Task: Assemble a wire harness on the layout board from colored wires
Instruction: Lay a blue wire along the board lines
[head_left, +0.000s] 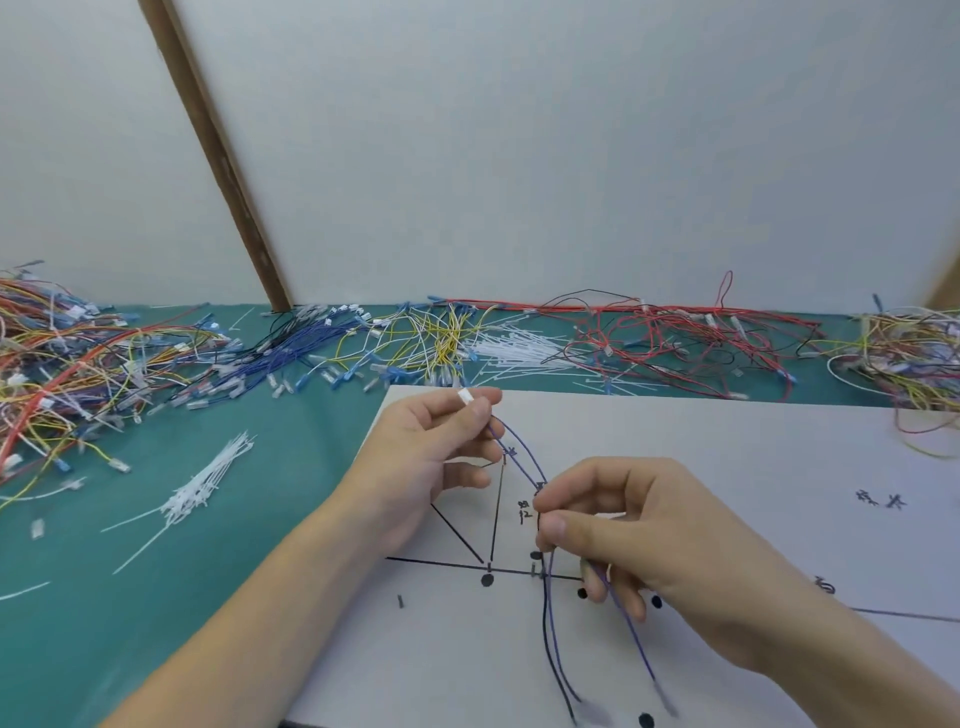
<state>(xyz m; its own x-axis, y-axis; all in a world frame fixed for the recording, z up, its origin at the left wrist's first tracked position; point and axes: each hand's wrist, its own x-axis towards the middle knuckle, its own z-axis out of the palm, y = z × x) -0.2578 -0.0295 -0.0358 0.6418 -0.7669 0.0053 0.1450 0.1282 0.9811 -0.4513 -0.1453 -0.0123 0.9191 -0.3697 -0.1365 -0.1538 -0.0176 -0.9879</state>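
The white layout board (727, 467) lies at the front right, marked with black lines, dots and handwriting. My left hand (431, 457) pinches a small white connector (466, 397) above the board's far left corner. Two purple wires (524, 457) run from that connector down to my right hand (639, 540), which pinches them between thumb and forefinger. Below my right hand the purple wires and a black wire (545, 623) hang toward the board's near edge, their ends blurred.
On the green mat (234, 519), heaps of colored wires lie along the back: mixed (67, 364), blue (291, 348), yellow (441, 338), red and black (675, 332), mixed far right (909, 353). White cable ties lie in bundles (208, 483) (519, 348).
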